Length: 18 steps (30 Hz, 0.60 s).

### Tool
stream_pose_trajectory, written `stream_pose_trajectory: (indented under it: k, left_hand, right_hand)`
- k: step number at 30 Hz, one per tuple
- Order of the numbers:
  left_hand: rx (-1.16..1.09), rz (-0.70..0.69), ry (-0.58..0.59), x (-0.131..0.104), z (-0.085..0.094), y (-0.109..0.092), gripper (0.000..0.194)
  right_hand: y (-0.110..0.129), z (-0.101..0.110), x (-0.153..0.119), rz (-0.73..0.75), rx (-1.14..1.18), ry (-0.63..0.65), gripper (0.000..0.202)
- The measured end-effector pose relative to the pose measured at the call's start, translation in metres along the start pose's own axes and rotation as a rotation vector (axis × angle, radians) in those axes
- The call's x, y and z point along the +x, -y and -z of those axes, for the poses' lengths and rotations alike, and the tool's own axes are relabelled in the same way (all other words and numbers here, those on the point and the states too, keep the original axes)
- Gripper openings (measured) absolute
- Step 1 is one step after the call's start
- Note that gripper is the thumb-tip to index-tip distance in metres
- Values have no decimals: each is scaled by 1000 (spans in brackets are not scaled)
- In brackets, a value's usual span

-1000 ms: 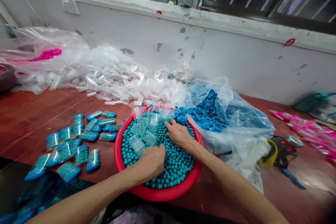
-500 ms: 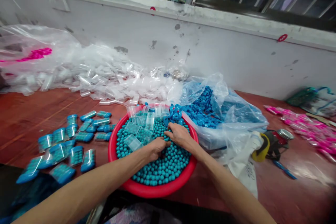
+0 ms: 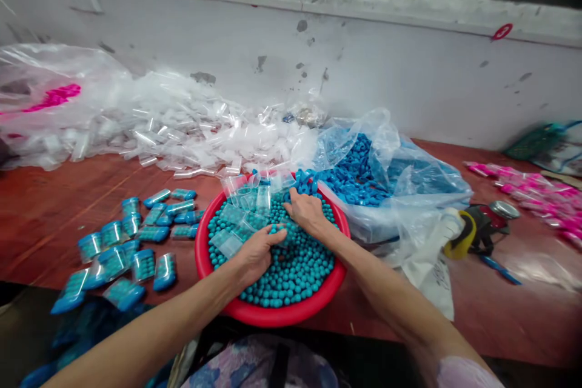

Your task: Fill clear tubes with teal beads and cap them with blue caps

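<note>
A red basin (image 3: 273,316) full of small teal balls (image 3: 291,279) stands before me. My left hand (image 3: 255,254) is over the balls, fingers curled and thumb on top; what it grips is mostly hidden. My right hand (image 3: 308,212) is at the basin's far right, thumb and forefinger apart, with no held thing visible. Just beyond its fingertips lie blue caps (image 3: 305,182) at the rim. Several clear plastic tubes (image 3: 245,200) rest on the balls at the back left of the basin.
Filled blue-capped containers (image 3: 145,265) lie left of the basin. Behind is a heap of clear tubes (image 3: 200,139). An open plastic bag of blue caps (image 3: 364,188) stands at the right, near a yellow-and-black tape dispenser (image 3: 464,235), a blue pen (image 3: 500,270) and pink containers (image 3: 536,194).
My left hand has drawn slightly left and up from the balls, with its thumb more raised. My right hand has moved toward the blue caps at the far rim. The view has tilted down.
</note>
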<state>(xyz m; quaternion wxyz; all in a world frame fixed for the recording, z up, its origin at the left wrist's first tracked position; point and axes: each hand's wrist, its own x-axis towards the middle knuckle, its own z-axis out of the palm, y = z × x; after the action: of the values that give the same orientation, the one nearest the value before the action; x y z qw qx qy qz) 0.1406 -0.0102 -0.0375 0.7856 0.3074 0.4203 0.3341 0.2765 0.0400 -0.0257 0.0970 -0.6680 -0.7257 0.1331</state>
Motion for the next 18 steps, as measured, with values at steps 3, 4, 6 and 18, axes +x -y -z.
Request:
stream_pose_trajectory:
  k: [3,4,6,18]
  left_hand:
    - [-96,-21,27,-4,1,-2,20]
    - [-136,-25,27,-5,2,-3,18]
    - [-192,-28,25,-6,4,-4,13]
    - [-44,11,55,2,11,4,24]
  right_hand:
    - [-6,8,-5,78,22,30,23]
    - [-10,13,-9,116,25,48,21]
    - [-17,22,-19,188,91,75,22]
    - [-25,16,-44,97,438,58,23]
